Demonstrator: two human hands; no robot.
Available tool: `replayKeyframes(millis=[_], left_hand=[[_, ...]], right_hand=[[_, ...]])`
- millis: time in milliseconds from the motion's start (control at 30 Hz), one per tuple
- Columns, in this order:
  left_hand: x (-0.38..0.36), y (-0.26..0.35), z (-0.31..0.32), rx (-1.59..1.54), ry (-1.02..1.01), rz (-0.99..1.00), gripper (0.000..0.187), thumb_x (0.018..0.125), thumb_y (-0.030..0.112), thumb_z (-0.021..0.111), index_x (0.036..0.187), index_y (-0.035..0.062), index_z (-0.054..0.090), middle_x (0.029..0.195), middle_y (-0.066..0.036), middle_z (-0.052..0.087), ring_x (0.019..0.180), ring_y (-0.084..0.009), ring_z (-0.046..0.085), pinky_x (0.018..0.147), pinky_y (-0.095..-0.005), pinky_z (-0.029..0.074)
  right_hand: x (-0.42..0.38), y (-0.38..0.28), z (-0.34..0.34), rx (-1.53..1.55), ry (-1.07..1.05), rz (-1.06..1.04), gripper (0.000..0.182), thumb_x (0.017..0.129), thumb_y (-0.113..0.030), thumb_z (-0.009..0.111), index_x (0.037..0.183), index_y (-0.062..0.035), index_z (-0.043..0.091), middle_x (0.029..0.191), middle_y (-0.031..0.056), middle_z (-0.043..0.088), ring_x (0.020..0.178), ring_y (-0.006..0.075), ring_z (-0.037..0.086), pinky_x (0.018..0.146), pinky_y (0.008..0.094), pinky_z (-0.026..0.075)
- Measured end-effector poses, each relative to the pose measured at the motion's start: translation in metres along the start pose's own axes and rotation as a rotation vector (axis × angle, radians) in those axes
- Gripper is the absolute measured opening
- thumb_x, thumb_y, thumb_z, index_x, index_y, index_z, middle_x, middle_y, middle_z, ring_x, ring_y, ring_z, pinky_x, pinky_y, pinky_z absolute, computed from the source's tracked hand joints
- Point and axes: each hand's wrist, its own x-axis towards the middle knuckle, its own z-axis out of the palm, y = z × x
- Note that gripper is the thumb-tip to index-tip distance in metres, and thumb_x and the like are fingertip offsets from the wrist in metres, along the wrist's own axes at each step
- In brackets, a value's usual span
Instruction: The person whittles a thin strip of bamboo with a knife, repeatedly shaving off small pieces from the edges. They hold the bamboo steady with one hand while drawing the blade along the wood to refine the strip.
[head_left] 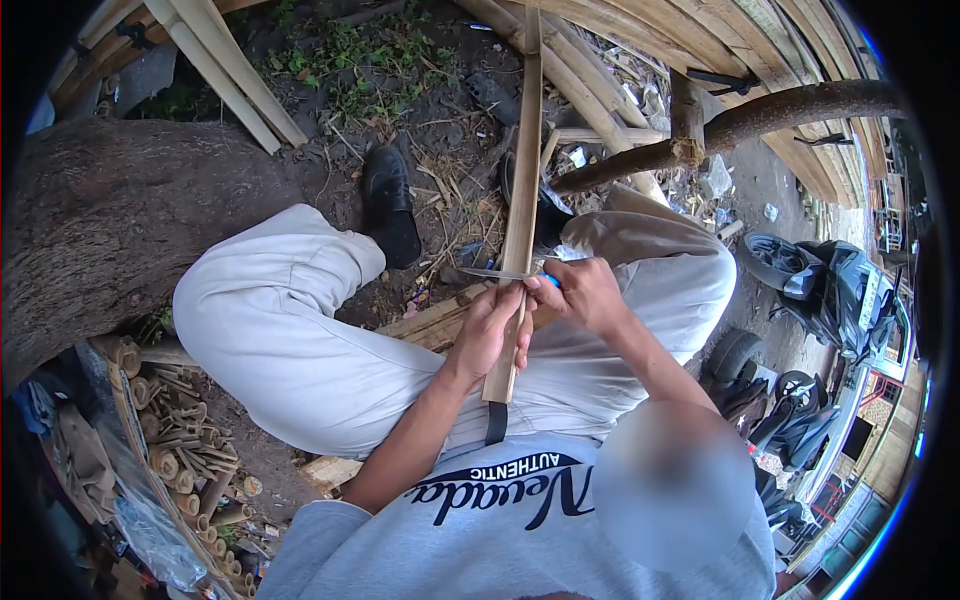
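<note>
A long split bamboo strip [523, 190] runs from the top of the view down to my lap, its near end close to my waist. My left hand [487, 335] is closed around the strip near that end. My right hand [588, 297] grips a knife by its blue handle [551, 281]. The thin knife blade [492, 273] lies across the strip, just beyond my left fingers, pointing left. Thumb and fingers of both hands nearly meet at the strip. A black strap-like piece [496, 424] shows below the strip's near end.
A thick tree trunk [130, 220] lies at the left. Cut bamboo pieces [185, 450] are piled at lower left. A wooden pole [740, 130] and stacked bamboo slats [690, 35] stand at upper right. Motorcycles [850, 290] are parked at the right. Shavings litter the ground between my shoes [390, 205].
</note>
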Motion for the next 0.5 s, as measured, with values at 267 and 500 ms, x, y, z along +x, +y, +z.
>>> replayKeyframes(millis=[267,500], left_hand=[[-0.004,0.009,-0.003,0.056,0.047,0.042,0.038,0.107,0.039,0.041,0.106,0.0027,0.052,0.067,-0.005,0.057,0.041,-0.0132,0.053,0.039,-0.0266,0.047],[-0.003,0.005,-0.003,0.078,0.042,-0.009,0.04,0.108,0.039,0.04,0.099,0.0017,0.051,0.061,-0.006,0.054,0.041,-0.0154,0.054,0.039,-0.0275,0.048]], right_hand=[[0.0,-0.014,0.01,-0.137,0.146,-0.031,0.05,0.097,-0.049,0.059,0.065,-0.01,0.059,0.052,0.0108,0.058,0.045,0.0311,0.059,0.042,0.0418,0.043],[0.027,0.024,0.008,-0.105,0.094,0.22,0.055,0.102,-0.052,0.045,0.074,-0.0071,0.058,0.055,0.0169,0.058,0.052,0.0412,0.059,0.047,0.0498,0.046]])
